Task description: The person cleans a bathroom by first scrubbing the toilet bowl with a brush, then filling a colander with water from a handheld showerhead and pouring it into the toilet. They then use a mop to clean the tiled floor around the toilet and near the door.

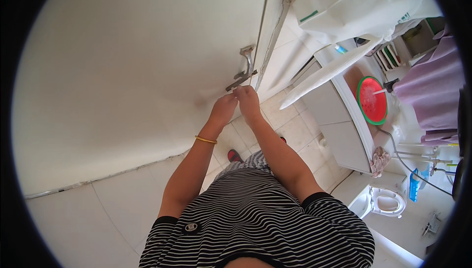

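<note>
Both of my hands meet at the edge of a pale door (140,57), just below its metal lever handle (247,61). My left hand (224,108), with a gold bangle on the wrist, has its fingertips against those of my right hand (247,100). A small whitish bit shows between the fingertips; what it is cannot be made out. Right above them, a dark metal lock plate (236,83) slants across the door's surface. The fingers of both hands are bent and partly hidden by the backs of the hands.
A white curtain (332,76) hangs at the right. Beyond it, water runs into a red basin with a green rim (385,111) on a washstand (348,98). A purple towel (424,91), a crumpled cloth (379,161) and a toilet (389,201) are farther right. Tiled floor (295,128) lies below.
</note>
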Available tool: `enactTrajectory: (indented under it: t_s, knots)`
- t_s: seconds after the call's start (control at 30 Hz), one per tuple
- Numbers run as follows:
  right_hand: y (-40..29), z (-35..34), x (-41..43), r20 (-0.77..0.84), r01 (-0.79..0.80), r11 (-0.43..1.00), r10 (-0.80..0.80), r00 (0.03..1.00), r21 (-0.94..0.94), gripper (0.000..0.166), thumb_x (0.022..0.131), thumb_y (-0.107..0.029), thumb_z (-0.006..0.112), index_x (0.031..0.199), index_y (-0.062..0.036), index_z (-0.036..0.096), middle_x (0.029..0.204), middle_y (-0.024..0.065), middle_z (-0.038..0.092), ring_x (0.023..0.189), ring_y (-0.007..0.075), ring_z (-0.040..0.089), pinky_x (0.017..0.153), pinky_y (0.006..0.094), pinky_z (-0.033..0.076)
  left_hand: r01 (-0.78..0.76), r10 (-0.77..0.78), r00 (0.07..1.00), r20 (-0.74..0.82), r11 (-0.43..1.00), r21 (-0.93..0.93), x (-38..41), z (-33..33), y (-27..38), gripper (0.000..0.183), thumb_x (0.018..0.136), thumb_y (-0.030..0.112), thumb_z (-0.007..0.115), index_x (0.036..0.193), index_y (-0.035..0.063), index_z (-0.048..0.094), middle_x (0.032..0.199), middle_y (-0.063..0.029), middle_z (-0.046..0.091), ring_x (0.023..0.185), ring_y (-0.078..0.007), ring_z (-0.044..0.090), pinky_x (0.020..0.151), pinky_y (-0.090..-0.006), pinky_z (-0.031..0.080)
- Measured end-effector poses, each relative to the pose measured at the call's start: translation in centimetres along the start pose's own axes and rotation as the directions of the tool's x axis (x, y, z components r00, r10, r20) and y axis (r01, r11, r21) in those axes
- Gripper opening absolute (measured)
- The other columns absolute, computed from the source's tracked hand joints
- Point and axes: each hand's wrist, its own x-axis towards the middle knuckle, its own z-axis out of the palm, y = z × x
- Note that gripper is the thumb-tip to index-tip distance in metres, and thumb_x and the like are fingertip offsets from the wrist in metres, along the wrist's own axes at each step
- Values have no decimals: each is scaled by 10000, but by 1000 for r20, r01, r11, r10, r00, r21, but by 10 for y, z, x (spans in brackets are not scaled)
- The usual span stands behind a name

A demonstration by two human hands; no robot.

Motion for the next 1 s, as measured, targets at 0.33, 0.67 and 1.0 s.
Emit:
enactTrajectory:
  t_s: [0.33, 0.67, 1.0]
  knots:
    - [-14, -5, -4, -23, 23, 921, -35, 999, -389, 341, 926, -306, 451, 876, 17, 547, 846, 177, 628, 835, 320, 598, 734, 386, 450, 140, -145, 989, -38, 985, -105, 13, 7, 4, 264, 865, 211, 460, 849, 8, 629, 813, -26, 614, 728, -117, 520, 644, -266, 402]
    - [15, -20, 14, 82, 265, 781, -266, 960, -565, 239, 915, -273, 482, 916, -50, 566, 881, 158, 606, 846, 330, 582, 720, 400, 449, 267, -253, 964, 85, 926, -267, 23, 21, 22, 237, 879, 200, 441, 873, 37, 614, 822, -29, 608, 751, -125, 560, 689, -273, 453]
    - [10, -217, -41, -91, -150, 981, 139, 986, -125, 399, 867, -297, 574, 1151, -22, 525, 920, 120, 636, 687, 168, 603, 594, 322, 484, 399, -381, 795, 473, 915, 66, -6, 37, -43, 373, 909, 226, 497, 1222, 26, 529, 1074, -95, 633, 962, -170, 606, 810, -296, 466]
